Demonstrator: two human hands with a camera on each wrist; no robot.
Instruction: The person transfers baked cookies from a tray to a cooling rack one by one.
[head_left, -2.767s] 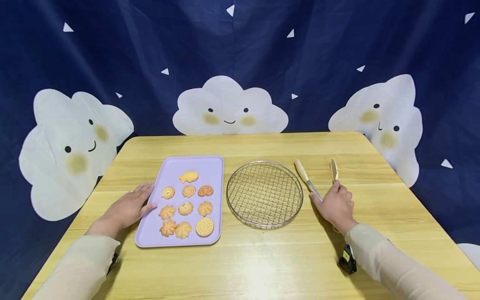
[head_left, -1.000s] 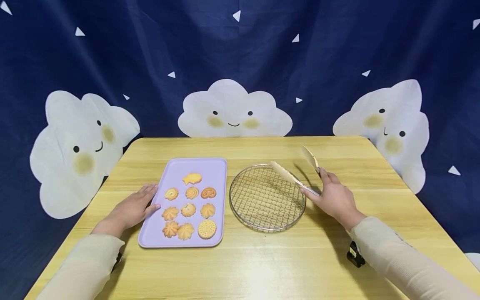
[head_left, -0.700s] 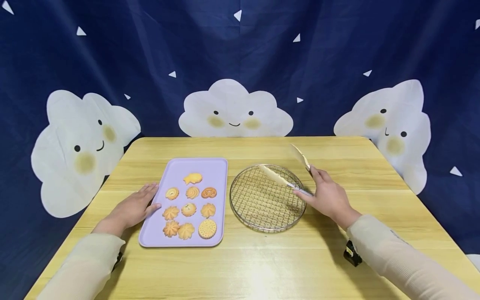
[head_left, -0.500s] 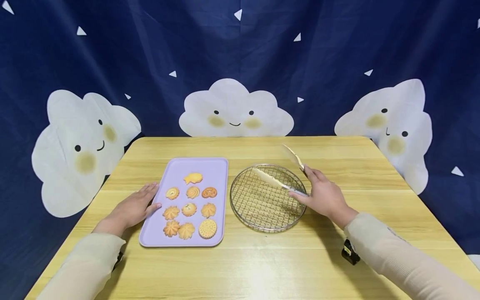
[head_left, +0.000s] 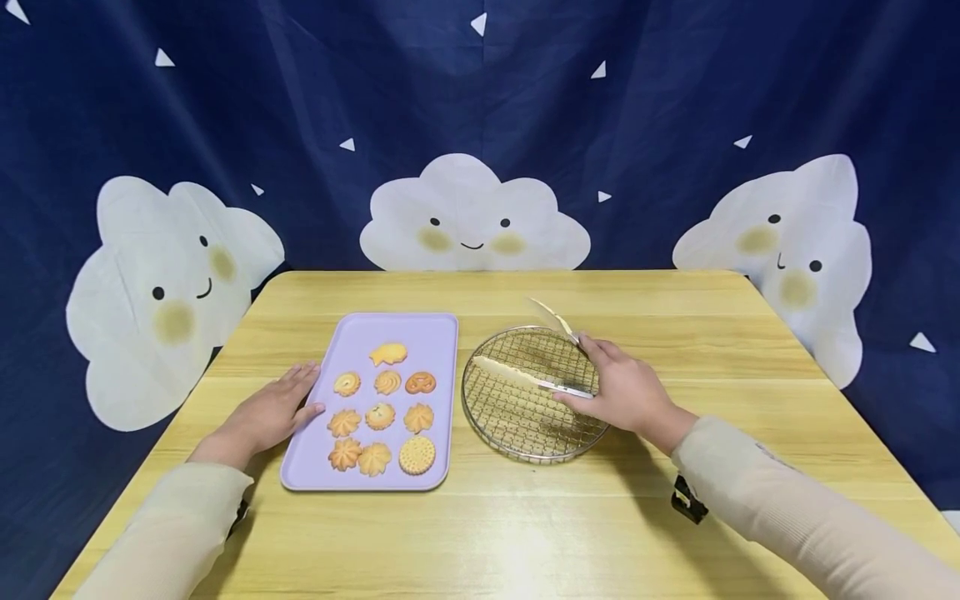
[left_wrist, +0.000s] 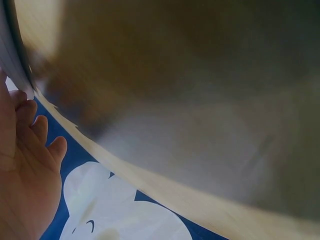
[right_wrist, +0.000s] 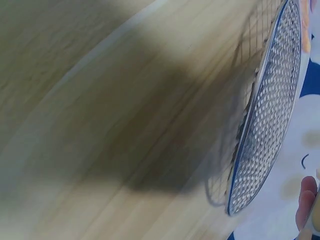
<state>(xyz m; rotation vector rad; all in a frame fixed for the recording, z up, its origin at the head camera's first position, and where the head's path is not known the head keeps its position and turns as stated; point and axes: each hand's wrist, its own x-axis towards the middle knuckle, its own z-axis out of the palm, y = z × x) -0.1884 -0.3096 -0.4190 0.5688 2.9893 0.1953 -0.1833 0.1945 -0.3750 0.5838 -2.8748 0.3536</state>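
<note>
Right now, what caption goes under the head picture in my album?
Right hand holds open tongs over a round wire rack; left hand touches a purple tray of cookies.

Counted from where I stand: table (head_left: 495,525), one; lilac tray (head_left: 401,327), one; fish biscuit (head_left: 388,353), one; pretzel biscuit (head_left: 420,382), one; swirl biscuit (head_left: 387,382), one; flower-shaped biscuits (head_left: 346,422), four; round biscuits (head_left: 417,456), three, making ten in all. Round wire rack (head_left: 517,425), one; pair of tongs (head_left: 566,389), one, with two arms; left hand (head_left: 262,417), one, and right hand (head_left: 630,393), one, two together; sleeves (head_left: 795,508), two; black wrist devices (head_left: 688,502), two. Blue cloth backdrop (head_left: 420,83), one, printed with smiling clouds (head_left: 474,217), three; small white triangles (head_left: 479,24), nine; and one white sliver (head_left: 952,519) too cut off to class.
</note>
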